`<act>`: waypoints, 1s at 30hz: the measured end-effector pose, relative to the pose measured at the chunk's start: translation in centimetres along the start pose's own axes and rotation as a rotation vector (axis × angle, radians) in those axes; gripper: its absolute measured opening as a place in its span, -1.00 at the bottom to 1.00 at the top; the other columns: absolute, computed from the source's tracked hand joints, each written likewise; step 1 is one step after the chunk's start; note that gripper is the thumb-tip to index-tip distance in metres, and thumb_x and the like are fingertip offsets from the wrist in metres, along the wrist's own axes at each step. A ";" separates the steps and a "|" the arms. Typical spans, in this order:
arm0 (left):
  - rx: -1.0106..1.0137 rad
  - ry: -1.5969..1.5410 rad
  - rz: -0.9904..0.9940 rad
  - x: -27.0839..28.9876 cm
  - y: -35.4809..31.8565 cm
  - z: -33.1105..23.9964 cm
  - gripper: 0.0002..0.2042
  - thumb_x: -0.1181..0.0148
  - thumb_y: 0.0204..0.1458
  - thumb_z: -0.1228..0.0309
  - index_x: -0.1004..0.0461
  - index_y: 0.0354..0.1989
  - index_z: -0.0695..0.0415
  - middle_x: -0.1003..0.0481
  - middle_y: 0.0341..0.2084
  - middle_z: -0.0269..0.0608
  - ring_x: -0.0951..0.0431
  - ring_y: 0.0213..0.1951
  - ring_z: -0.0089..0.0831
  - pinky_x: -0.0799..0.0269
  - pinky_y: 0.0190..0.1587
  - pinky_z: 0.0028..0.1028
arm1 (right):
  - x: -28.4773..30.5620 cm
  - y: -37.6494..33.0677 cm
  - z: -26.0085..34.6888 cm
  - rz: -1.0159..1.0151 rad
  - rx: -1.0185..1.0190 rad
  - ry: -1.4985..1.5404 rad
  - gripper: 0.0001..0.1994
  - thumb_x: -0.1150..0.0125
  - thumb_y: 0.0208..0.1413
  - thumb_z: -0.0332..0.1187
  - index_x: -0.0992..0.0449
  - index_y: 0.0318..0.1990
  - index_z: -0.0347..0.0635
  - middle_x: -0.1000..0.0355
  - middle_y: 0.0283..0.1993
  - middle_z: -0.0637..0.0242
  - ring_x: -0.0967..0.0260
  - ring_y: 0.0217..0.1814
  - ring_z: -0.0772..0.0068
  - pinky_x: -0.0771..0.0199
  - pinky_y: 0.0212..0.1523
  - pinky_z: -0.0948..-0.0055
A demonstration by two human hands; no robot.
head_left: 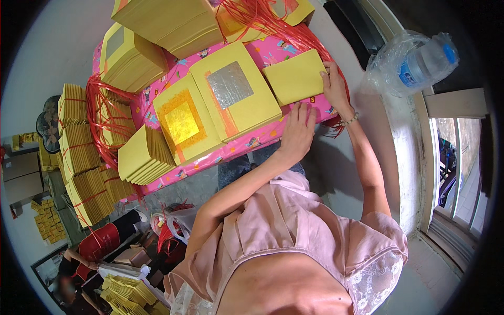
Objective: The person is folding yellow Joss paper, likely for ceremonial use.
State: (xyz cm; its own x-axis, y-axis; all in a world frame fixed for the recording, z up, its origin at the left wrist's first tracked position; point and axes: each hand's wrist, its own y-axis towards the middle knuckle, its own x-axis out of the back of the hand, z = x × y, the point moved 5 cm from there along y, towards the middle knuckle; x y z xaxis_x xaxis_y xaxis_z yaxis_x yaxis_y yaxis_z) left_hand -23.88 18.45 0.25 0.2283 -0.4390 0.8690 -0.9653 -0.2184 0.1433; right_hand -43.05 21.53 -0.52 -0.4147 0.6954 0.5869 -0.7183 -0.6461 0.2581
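"Yellow paper, folded flat, but where is it lying?"

"My folded yellow piece (294, 79) is at the right end of the pink patterned surface (257, 137), just beside a sheet with a silver square (265, 105)."

"And your grip?"

"My right hand (336, 86) has its fingers at the piece's right edge, touching it; whether they're clamped, I cannot tell. My left hand (299, 130) is loose, fingers nearly straight, clamped on nothing, with the tips by the lower edge."

"What else is around you?"

"Left of the silver square, 1 sheet with a gold square (181, 124), then a fanned set of folded pieces (144, 157). Beyond those, red cords (100, 113) hang near bundles of yellow paper (81, 149) tied in red."
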 end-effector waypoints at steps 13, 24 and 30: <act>0.015 0.248 -0.133 -0.8 1.6 1.4 -0.04 -0.43 -0.18 0.33 0.00 0.40 0.35 0.01 0.35 0.37 0.02 0.37 0.33 0.00 0.37 0.11 | 0.0 0.1 -0.4 -0.030 0.042 -0.052 -0.79 0.06 0.31 -0.45 -0.23 0.05 -0.26 -0.48 -0.16 -0.13 -0.47 -0.10 -0.22 -0.43 -0.17 -0.01; 0.032 0.421 -0.052 -1.2 2.1 2.0 -0.08 -0.39 -0.16 0.24 -0.06 0.38 0.33 -0.06 0.33 0.35 -0.04 0.35 0.30 -0.03 0.37 0.07 | 3.3 0.2 3.7 -0.062 0.077 -0.223 -0.75 -0.08 0.24 -0.45 -0.43 0.03 -0.31 -0.47 0.03 0.05 -0.46 0.03 0.00 -0.46 0.01 0.18; 0.026 0.413 -0.042 -1.2 2.3 1.5 -0.13 -0.34 -0.10 0.23 -0.07 0.38 0.32 -0.07 0.32 0.36 -0.02 0.36 0.31 0.01 0.38 0.06 | -0.5 -2.1 3.3 0.255 0.341 -0.507 -0.46 0.02 0.32 -0.28 -0.13 0.42 -0.14 0.03 0.53 0.15 0.26 0.61 0.07 0.20 0.51 0.05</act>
State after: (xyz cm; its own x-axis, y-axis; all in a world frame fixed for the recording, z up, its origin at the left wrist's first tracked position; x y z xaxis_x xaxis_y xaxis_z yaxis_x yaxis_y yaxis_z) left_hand -26.15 17.17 -1.21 0.1923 -0.0437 0.9804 -0.9514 -0.2532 0.1754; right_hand -39.42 21.49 1.16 -0.1737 0.3273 0.9288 -0.3807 -0.8922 0.2432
